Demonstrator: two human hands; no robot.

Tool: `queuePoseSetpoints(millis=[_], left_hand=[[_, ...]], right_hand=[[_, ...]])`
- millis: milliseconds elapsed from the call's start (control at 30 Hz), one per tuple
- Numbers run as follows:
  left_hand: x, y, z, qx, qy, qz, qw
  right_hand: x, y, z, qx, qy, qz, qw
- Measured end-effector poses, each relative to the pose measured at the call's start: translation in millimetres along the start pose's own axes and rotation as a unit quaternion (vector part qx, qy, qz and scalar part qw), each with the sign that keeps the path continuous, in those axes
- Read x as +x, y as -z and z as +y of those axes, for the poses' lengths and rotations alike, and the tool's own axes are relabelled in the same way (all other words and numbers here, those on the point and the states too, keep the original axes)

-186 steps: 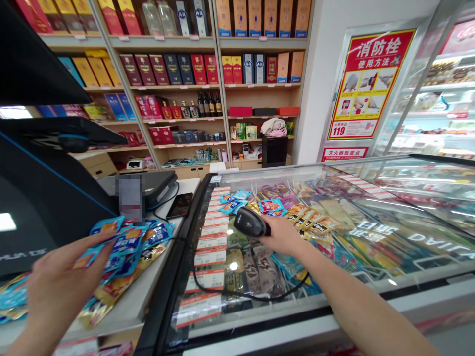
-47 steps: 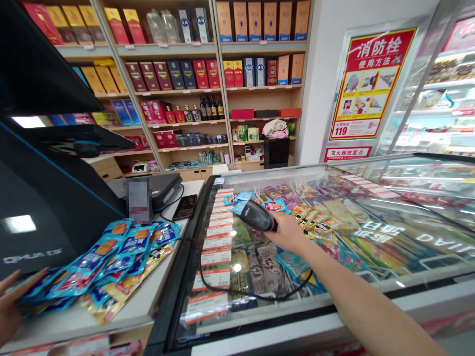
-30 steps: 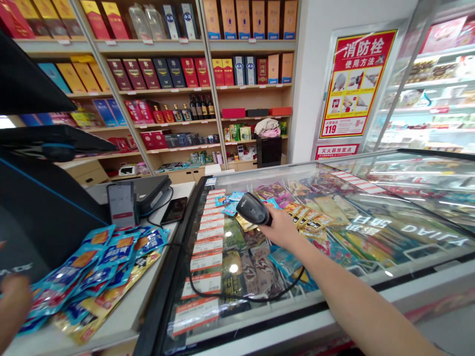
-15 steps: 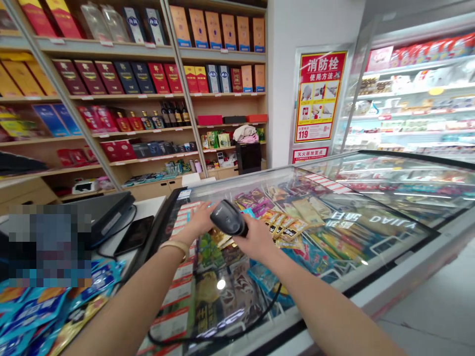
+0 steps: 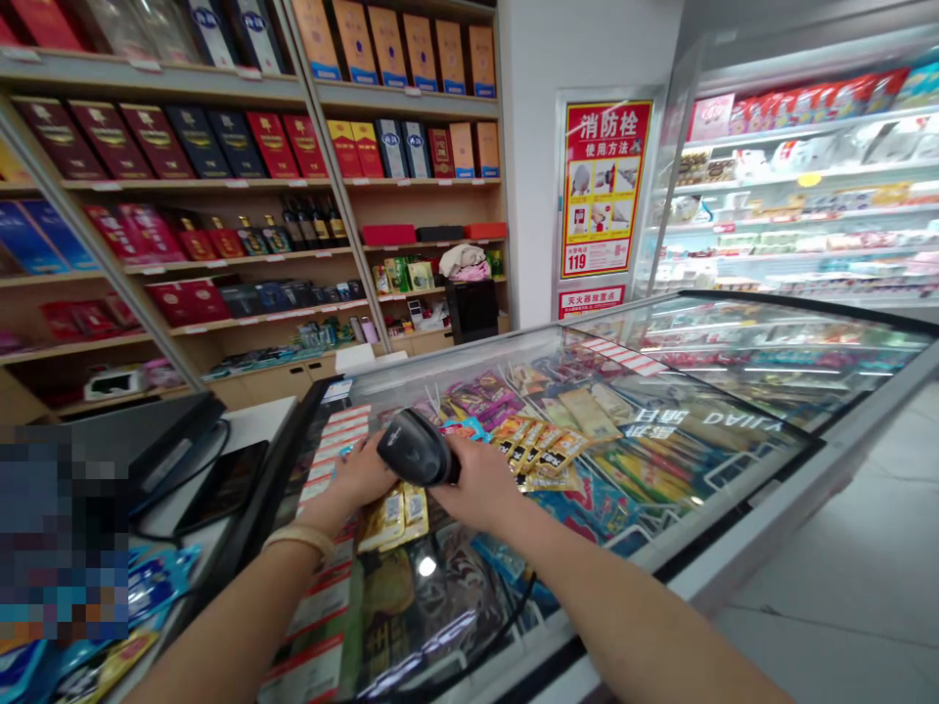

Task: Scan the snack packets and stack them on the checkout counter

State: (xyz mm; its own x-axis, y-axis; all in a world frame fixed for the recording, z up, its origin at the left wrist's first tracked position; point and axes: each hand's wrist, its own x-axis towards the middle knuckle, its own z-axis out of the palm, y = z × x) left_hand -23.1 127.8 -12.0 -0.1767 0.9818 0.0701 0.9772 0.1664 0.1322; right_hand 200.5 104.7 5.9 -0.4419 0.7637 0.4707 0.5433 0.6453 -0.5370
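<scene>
A black handheld scanner is in my right hand, whose fingers wrap round its handle above the glass freezer top. Just left of the scanner is my left hand; its fingers are partly hidden behind the scanner head, so its hold is unclear. Gold packets lie on the glass below and between the hands. A fanned row of gold and orange packets rests to the right of my right hand. The scanner's black cable trails over the glass.
On the left, a black phone lies on the white counter beside a dark device. Blue packets are at the lower left. Boxed goods fill the shelves behind, and a lit display fridge stands at the right.
The view has shifted right. Both hands and the scanner appear farther left and slightly lower, and the gold packets beneath them show more clearly.
</scene>
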Motion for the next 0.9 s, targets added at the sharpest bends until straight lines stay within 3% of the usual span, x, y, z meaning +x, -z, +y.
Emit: queuePoseSetpoints(millis=[167,300,567,900], left_hand=[[-56.3,-1.1,8.8,0.042,0.007,-0.032,0.999],[-81.6,4.9,4.6,-0.004,0.007,-0.045,0.999],[-93.9,16.5,-49.1,-0.123,0.051,-0.014,0.991],[-102.4,19.2,-42.3,-0.07,0.037,-0.005,0.997]], right_hand=[[-0.7,1.6,-0.1,0.01,-0.001,0.001,1.0],[-1.7,2.0,-0.8,0.001,-0.001,-0.008,1.0],[-2.7,-3.8,3.3,-0.011,0.006,-0.016,1.0],[-4.8,-4.7,3.1,-0.026,0.015,-0.014,0.999]])
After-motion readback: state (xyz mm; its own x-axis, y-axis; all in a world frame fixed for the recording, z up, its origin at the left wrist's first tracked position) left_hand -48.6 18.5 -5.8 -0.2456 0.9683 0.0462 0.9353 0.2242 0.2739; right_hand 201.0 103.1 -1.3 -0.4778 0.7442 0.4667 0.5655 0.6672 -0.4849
